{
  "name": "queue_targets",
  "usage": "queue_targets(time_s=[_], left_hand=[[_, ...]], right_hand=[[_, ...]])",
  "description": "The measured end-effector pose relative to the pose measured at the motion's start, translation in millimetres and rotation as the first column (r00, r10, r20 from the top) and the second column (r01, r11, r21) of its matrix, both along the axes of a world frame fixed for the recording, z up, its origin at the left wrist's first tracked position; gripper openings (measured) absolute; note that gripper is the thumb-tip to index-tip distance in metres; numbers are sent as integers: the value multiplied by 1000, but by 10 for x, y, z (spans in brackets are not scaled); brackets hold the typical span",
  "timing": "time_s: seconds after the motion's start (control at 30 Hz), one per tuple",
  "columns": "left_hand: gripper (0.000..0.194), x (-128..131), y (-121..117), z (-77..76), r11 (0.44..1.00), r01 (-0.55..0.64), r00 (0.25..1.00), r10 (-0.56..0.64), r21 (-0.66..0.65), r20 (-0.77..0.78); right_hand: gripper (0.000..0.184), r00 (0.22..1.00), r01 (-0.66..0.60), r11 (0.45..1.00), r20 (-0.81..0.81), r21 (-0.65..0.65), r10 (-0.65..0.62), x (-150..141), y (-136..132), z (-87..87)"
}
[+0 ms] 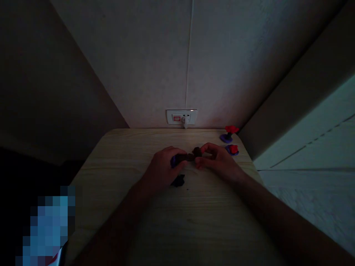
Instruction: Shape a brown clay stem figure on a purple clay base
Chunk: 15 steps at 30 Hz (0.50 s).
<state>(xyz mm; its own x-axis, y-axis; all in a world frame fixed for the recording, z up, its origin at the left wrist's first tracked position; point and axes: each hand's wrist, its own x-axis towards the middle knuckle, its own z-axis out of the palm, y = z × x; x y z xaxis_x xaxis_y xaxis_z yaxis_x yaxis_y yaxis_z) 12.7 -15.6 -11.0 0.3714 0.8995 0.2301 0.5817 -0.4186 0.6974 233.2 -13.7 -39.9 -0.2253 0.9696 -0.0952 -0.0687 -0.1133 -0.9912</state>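
Note:
My left hand [163,164] is closed round a dark brown, clay-like stem [183,157] with a purple part at its left end. Lying roughly level, the stem points right. At its right end is a dark brown lump [197,152], pinched by the thumb and fingers of my right hand [217,159]. Whether lump and stem are joined cannot be made out in the dim light. A black, irregular lump [178,180] lies on the wooden tabletop [133,147] just below my left hand.
At the back right corner stands a small red-topped figure [231,129] on a purple base [226,138]. Nearer lies a red lump [233,149] on a purple disc. A wall socket [181,117] holds a plug behind the table. A pale cabinet [310,129] flanks the right side.

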Motion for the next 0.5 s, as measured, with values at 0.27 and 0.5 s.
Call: queue_targets(time_s=[0.27,0.5], left_hand=[[19,-22,3,11,998,-58,997,55,41,61],[20,-39,-12,25,997,-63,990,58,35,127]], right_hand=[[29,986,-54,998,-159,17,56,-18,-52,68],[47,983,-62,996,-166,70,73,-11,-59,55]])
